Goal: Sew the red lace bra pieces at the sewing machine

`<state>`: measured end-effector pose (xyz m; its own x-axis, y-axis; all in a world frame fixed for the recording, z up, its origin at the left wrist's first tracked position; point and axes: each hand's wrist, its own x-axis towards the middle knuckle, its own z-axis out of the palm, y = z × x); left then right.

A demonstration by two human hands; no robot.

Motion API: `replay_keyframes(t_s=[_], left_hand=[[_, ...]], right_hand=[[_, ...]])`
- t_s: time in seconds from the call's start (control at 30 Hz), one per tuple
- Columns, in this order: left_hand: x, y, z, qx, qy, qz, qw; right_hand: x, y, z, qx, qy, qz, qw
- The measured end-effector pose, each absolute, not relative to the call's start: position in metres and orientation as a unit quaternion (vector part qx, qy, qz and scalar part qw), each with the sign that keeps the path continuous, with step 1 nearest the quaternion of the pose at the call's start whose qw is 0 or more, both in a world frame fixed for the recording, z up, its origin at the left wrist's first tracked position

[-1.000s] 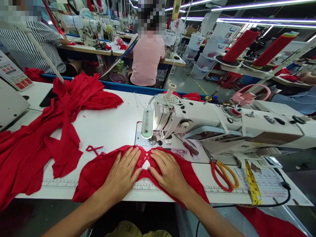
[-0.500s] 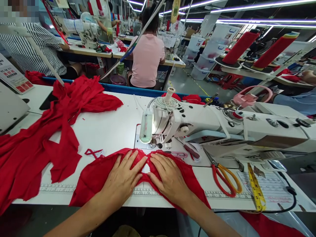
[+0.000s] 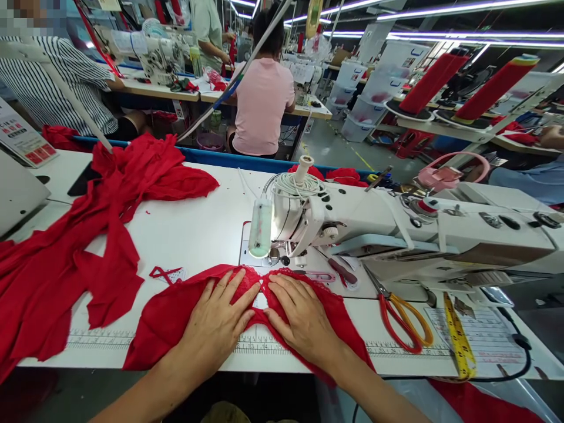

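Observation:
A red lace-trimmed garment piece [image 3: 163, 314] lies spread on the table in front of the sewing machine [image 3: 352, 217]. My left hand [image 3: 220, 311] rests flat on its left half, fingers stretched out and a little apart. On the right half, my right hand [image 3: 302, 314] lies flat in the same way, its fingers extended. Between the two hands the halves meet at a narrow join, with a small gap below it showing the white table. The machine's needle area is just beyond my fingertips, and the garment's lace edge lies close to it.
Red fabric strips [image 3: 110, 235] are heaped on the left. Scissors with red and orange handles [image 3: 403, 320], a yellow tape measure [image 3: 459, 338] and a written sheet [image 3: 493, 338] lie on the right. Thread cones [image 3: 434, 82] stand behind. A person in pink [image 3: 264, 106] sits ahead.
Both my hands stay flat on the garment, almost unmoved. In the background, a person in pale green has come further into view. The view has shifted very slightly.

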<state>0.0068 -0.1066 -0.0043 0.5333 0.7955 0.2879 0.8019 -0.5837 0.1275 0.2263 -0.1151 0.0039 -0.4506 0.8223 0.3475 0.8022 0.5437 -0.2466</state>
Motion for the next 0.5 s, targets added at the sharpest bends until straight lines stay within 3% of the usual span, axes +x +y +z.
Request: replay_keyframes(t_s=[0.2, 0.5], left_hand=[[0.014, -0.096, 0.003, -0.894, -0.373, -0.234, -0.077], [0.009, -0.095, -0.021, -0.894, -0.393, -0.207, -0.063]], right_hand=[[0.219, -0.113, 0.010, -0.459, -0.848, 0.035, 0.262], [0.221, -0.108, 0.005, -0.461, -0.853, 0.039, 0.243]])
